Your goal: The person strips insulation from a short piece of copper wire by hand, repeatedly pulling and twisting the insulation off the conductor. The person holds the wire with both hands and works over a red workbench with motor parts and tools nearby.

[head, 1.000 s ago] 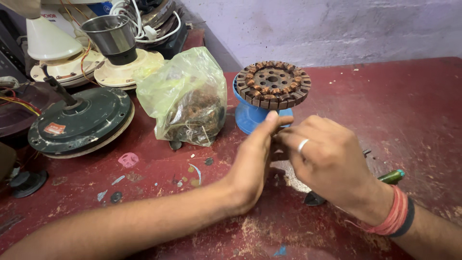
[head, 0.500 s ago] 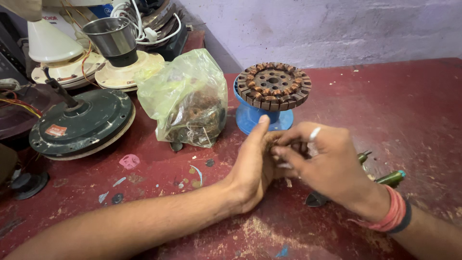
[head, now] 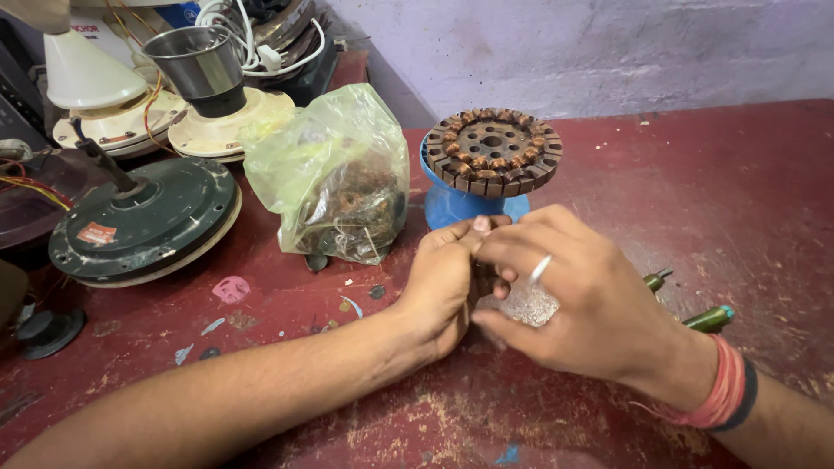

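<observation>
Left hand (head: 447, 278) and right hand (head: 578, 300) meet fingertip to fingertip on the red bench (head: 738, 191), just before the wound stator (head: 493, 149) on its blue stand (head: 452, 207); fingers pinched narrow on something too small to identify. Step in hand, apparently: fine fingertip work; the next move calls for a steady pinch

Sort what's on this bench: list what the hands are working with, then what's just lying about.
In hand:
left hand and right hand, fingertips pinched together over something too small to make out
wound stator on blue stand, nearest

Lying about:
plastic bag of scrap wire
dark fan motor
green-handled tools
</observation>
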{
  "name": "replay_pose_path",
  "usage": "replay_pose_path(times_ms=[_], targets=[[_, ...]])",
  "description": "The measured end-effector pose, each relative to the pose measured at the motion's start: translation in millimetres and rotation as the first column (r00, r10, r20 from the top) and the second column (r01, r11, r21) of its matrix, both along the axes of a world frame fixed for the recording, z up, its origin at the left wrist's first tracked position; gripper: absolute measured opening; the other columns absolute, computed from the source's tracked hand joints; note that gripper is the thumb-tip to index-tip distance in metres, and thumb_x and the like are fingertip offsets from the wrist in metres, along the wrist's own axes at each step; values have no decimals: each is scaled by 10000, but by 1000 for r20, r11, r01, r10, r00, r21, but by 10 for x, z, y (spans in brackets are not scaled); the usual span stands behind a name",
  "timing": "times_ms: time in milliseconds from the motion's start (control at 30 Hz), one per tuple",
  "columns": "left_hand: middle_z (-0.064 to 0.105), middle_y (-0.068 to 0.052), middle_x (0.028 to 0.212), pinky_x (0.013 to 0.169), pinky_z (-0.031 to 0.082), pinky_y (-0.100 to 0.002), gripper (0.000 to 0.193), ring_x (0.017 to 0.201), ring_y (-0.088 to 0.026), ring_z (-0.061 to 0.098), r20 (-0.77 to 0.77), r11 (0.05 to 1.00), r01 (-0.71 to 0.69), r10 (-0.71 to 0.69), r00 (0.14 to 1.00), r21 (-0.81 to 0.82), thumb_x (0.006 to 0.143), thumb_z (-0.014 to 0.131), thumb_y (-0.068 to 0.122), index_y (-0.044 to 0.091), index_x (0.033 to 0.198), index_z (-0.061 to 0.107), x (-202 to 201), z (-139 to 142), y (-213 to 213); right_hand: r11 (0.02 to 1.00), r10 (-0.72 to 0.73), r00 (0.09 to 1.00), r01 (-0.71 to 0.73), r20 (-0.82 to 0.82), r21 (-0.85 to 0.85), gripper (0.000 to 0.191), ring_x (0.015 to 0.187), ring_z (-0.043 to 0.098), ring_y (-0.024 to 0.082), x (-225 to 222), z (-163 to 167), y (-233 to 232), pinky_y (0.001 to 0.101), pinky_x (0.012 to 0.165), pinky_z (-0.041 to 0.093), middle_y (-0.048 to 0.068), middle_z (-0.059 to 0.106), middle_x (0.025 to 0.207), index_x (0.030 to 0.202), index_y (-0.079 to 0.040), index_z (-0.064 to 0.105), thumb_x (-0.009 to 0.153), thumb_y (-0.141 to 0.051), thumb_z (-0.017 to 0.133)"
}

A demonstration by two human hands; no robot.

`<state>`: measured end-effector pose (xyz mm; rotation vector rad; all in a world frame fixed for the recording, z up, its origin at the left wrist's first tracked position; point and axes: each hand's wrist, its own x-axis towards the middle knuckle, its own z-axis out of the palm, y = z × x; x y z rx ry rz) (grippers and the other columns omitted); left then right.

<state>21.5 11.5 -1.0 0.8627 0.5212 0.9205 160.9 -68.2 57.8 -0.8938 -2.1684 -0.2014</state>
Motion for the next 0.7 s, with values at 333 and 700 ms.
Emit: replay_pose_path(times_ms=[333,700], targets=[[642,-34,882,753,532,-327,371,795,-135,622,4,976,-4,5,1000,-217,1061,411,376,68,1020,614,49,112,-200,980,-158,981,142,109,140,180,878,632,262,38,-80,25,398,748,511,75,723,994,887,-28,775,709,-13,799],[493,34,679,501,362,-286,387,578,-96,474,-218,937,-34,-46,975,-347,1020,438,495,206,770,501,15,88,-51,993,113,974,-119,197,19,380,1039,627,332,7,-96,22,423,882,536,184,700,1089,1000,68,717,692,-144,785]])
